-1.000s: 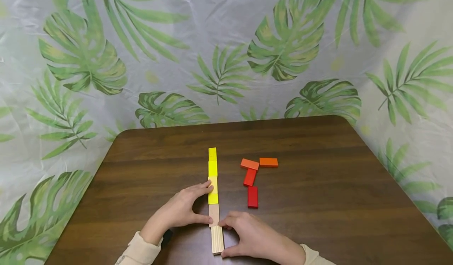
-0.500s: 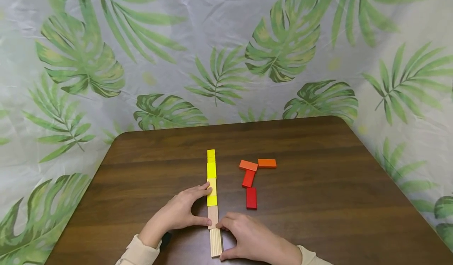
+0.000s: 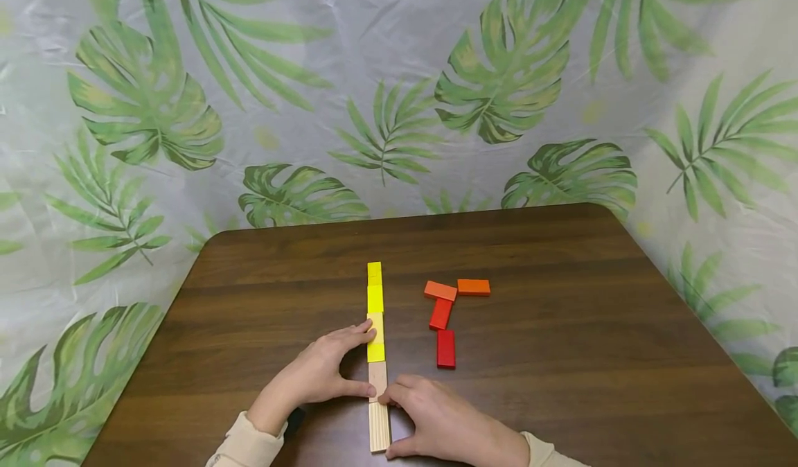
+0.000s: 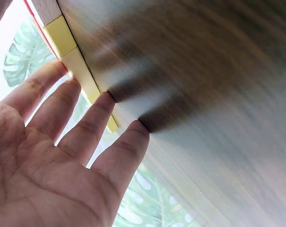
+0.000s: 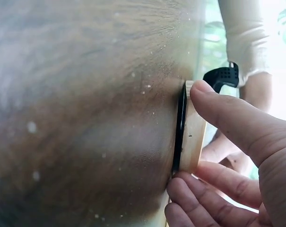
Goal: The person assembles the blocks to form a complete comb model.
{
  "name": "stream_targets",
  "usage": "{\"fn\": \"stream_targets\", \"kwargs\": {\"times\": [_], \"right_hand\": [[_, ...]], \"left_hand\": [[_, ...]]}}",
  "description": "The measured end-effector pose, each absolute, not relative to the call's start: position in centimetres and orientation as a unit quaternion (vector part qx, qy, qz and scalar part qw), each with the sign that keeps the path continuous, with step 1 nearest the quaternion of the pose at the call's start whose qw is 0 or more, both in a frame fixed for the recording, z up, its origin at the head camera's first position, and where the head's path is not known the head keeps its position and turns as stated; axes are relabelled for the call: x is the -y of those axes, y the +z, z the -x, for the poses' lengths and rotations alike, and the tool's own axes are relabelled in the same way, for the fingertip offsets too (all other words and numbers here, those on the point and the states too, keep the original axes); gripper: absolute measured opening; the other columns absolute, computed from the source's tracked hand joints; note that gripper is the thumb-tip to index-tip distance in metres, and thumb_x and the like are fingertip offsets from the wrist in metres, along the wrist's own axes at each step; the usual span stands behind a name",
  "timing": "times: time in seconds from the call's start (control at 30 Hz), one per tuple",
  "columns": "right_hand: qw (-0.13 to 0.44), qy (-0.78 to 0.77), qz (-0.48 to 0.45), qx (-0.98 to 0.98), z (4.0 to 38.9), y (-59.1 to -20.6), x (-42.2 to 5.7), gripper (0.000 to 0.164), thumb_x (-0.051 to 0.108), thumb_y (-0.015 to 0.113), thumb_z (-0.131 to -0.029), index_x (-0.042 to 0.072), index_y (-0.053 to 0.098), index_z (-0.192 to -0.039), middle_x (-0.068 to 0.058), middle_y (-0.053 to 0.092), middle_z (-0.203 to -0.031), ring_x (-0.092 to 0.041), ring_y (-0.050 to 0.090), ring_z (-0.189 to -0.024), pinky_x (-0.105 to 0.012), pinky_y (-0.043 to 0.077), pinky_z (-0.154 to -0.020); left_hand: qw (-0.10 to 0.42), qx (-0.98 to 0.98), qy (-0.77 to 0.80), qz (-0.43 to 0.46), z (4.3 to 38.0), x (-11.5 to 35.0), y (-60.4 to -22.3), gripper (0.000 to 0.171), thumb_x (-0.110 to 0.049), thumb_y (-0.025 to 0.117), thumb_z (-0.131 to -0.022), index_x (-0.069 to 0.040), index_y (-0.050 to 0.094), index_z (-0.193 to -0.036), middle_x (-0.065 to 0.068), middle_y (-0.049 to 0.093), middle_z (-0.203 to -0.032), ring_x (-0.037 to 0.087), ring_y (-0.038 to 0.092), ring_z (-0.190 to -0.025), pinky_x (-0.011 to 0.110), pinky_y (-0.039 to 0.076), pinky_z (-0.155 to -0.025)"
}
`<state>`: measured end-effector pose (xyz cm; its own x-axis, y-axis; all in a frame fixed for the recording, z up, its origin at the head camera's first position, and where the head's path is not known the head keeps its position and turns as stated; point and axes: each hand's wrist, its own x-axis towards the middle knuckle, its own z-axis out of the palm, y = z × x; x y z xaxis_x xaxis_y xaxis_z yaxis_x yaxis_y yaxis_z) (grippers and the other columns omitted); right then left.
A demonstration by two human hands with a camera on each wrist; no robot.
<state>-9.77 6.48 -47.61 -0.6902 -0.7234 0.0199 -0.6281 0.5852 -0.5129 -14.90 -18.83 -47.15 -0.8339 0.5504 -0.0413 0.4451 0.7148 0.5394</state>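
Note:
A straight row of flat blocks runs away from me on the table: a striped bare-wood block (image 3: pixel 379 431) nearest, a plain pale wood block (image 3: pixel 377 371), then several yellow blocks (image 3: pixel 375 299). My right hand (image 3: pixel 449 420) pinches the striped block by its ends, thumb at the near end and fingers by its joint with the plain one. This block (image 5: pixel 192 137) stands just over a dark gap above the tabletop in the right wrist view. My left hand (image 3: pixel 319 368) lies along the row's left side, thumb touching the plain block, extended fingertips by a pale yellow block (image 4: pixel 81 71).
Right of the row lie two red blocks (image 3: pixel 445 349) and two orange blocks (image 3: pixel 474 287), loosely scattered. The brown wooden table (image 3: pixel 592 356) ends at a leaf-patterned curtain (image 3: pixel 399 58). A black wrist device (image 5: pixel 222 76) sits on the left wrist.
The striped block has shifted slightly left under my right hand and now lines up more closely with the row. My left hand stays in place.

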Motion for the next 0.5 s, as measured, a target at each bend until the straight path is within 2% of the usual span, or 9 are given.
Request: {"fn": "stream_targets", "kwargs": {"times": [0.5], "right_hand": [[0.101,-0.241,0.379,-0.888,9.75,-47.54,-6.16,0.054,0.05,0.095,-0.079,0.022,0.072,-0.118,0.014,0.068,-0.11,0.003,0.056,-0.096,-0.022,0.057,-0.09]], "left_hand": [[0.098,-0.921,0.262,-0.27,14.88,18.84,-47.14,0.09,-0.051,0.092,-0.083,-0.01,0.058,-0.155,0.008,0.047,-0.169,0.036,0.05,-0.153,0.059,0.046,-0.12]]}}
